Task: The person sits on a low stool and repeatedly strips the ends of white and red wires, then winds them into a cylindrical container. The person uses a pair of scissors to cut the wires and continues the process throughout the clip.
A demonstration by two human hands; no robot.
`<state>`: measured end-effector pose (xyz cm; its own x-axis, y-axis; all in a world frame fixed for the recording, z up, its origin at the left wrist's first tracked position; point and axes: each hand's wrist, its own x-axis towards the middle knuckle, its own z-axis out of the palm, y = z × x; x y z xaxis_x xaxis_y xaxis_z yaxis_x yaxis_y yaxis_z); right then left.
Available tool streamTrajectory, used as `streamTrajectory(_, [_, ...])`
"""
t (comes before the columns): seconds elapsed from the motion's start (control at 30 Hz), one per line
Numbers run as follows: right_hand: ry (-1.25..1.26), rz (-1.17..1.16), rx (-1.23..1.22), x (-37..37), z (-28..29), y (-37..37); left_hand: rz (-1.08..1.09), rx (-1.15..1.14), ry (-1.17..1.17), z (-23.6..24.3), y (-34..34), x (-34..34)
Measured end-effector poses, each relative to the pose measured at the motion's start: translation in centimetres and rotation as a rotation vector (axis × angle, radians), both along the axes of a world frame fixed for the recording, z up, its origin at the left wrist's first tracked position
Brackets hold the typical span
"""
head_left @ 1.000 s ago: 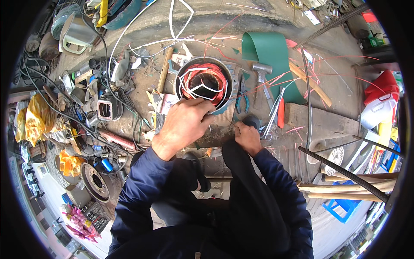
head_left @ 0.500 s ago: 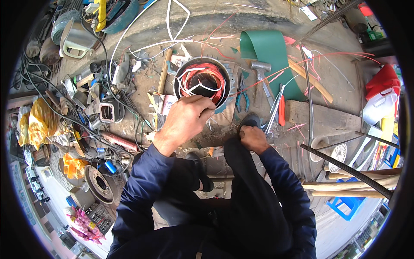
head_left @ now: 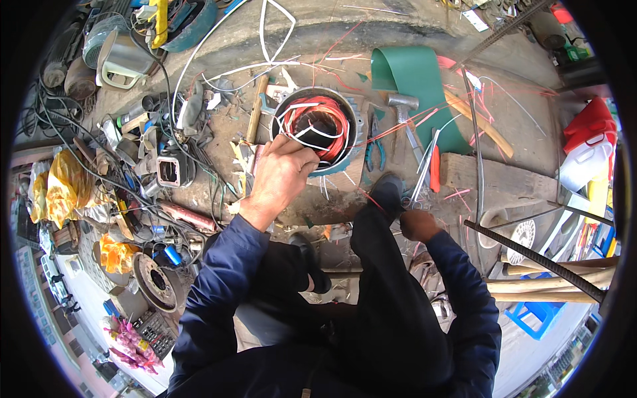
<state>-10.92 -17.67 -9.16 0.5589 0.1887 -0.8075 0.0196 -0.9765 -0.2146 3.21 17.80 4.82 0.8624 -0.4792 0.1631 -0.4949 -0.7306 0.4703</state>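
In the head view, a round grey metal housing with a blue-tinged outer wall (head_left: 338, 166) sits on the dusty ground (head_left: 215, 129) toward twelve o'clock, its open mouth facing up. Inside it runs a ring of thin red wire coils (head_left: 339, 123) with white strips (head_left: 307, 105) across them. The left hand (head_left: 282, 171) lies at the housing's seven-to-eight o'clock rim, fingers bent over the edge; whether they pinch a wire cannot be told. The right hand (head_left: 419, 226) is curled into a loose fist, apart from the housing at about half past four, just beside a black shoe (head_left: 387, 192); its inner side is hidden, so any wire within cannot be made out. From the housing, blue-handled pliers (head_left: 375, 154) lie near four o'clock, a steel-headed hammer (head_left: 403, 101) and curled green sheet (head_left: 419, 83) beyond two, and a wooden stick (head_left: 258, 111) at nine to ten.
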Motion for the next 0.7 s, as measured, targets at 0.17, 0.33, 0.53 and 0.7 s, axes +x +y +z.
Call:
streamTrajectory(0.17, [-0.104, 0.051, 0.010, 0.5, -0.7, -2.2, 0.000, -0.060, 0.070, 0.9, 1.5, 1.0])
streamTrajectory(0.33, [-0.245, 0.082, 0.048, 0.8, -0.2, -2.4, -0.085, -0.042, 0.149, 1.7, 2.6, 2.3])
streamTrajectory(0.53, [-0.227, 0.149, 0.126, 1.0, 0.9, -3.4, -0.372, 0.145, 0.077, 1.9, 3.6, 4.8])
streamTrajectory(0.7, [-0.235, 0.134, 0.159, 0.1, 0.5, -4.1, -0.394, 0.146, -0.167, 0.9, 3.4, 4.2])
